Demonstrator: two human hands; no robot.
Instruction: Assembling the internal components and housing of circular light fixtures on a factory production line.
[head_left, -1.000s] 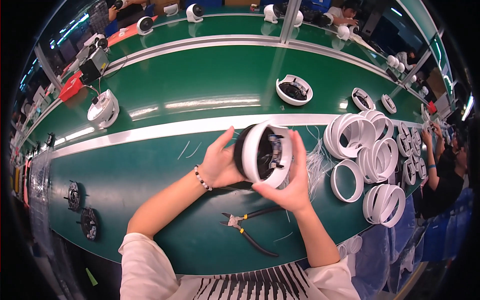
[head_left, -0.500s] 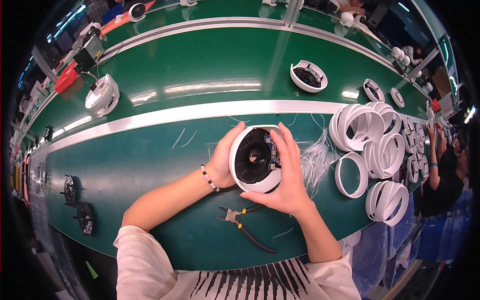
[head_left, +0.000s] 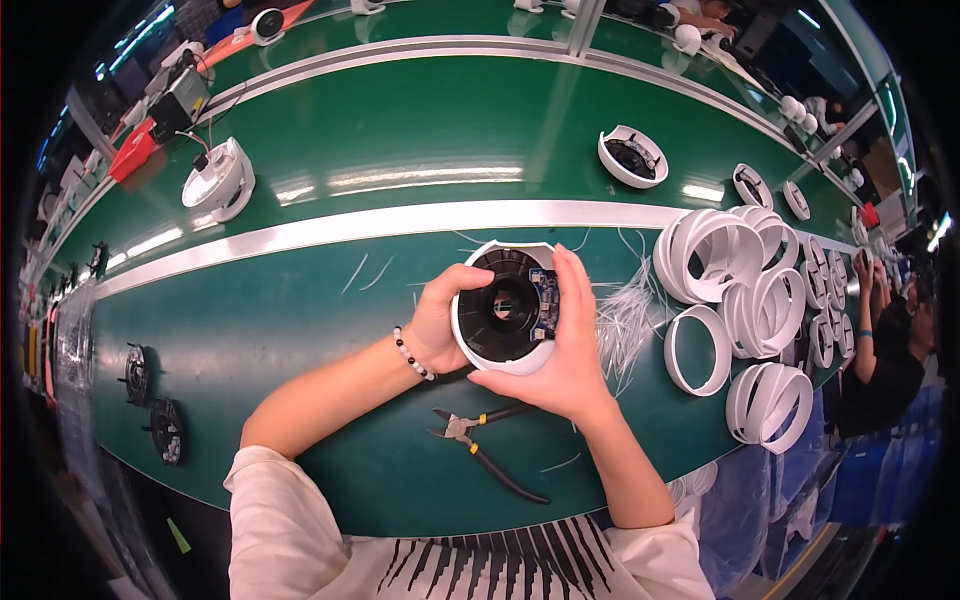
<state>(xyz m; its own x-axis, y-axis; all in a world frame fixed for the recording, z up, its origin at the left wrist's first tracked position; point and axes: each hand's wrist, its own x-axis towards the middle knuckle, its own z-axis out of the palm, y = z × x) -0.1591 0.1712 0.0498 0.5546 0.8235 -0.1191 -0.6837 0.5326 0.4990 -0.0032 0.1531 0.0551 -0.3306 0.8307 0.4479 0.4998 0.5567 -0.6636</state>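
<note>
Both hands hold a round white housing above the green table. Inside it sits a black disc with a central hole and a small blue circuit board along its right side. My left hand grips the left rim, its thumb lying on the black disc; the other fingers are mostly hidden behind. My right hand wraps the right side, fingers at the upper right edge and thumb at the bottom rim. Diagonal cutting pliers with dark, yellow-banded handles lie on the table below, jaws apart.
White rings are piled on the right beside a bundle of thin white strips. Two black discs rest at the left. Beyond a pale rail, a green belt carries white housings. A co-worker is at far right.
My left thumb has moved from the rim onto the black disc. The housing has shifted slightly up and left and turned a little. Pieces on the nearer belt have moved right.
</note>
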